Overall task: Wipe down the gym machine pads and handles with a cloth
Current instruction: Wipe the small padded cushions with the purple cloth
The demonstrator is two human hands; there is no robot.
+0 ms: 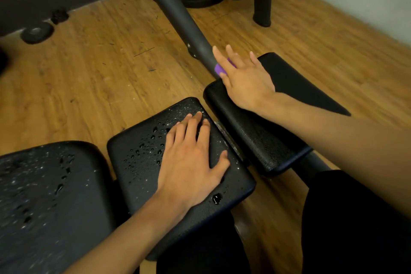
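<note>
The left hand (189,162) lies flat on the middle pad (138,155) in the low centre of the frame, fingers straight, holding nothing, & that pad is full of water drops (142,147). The right hand (244,80) is just right of centre, at the top end of the right pad (255,138), fingers straight & spread, not curled round anything. Under it peeks a small purple thing, prob. the cloth (219,69). Most of it is hidden, so I can't tell how big it is. It sits right by the grey bar (173,6) that slants down from the top. What could go wrong: the cloth is only pushed down by flat fingers, not gripped, so w/ a fast swipe it could slide out, drop off the pad edge onto the wood floor (100,73) & get dirty. The left hand leans on a wet pad, so it could slip, esp. if the person puts weight on it. The bare palm could also smear the drops around. Water pushed too hard could run into the gap btw. the middle & right pads, or drip to the floor & make a slick spot. The left pad (44,196) at the low left is wet too & far from the cloth, so it's easy to miss. The fingers could bump the bar b/c it is so near.
</note>
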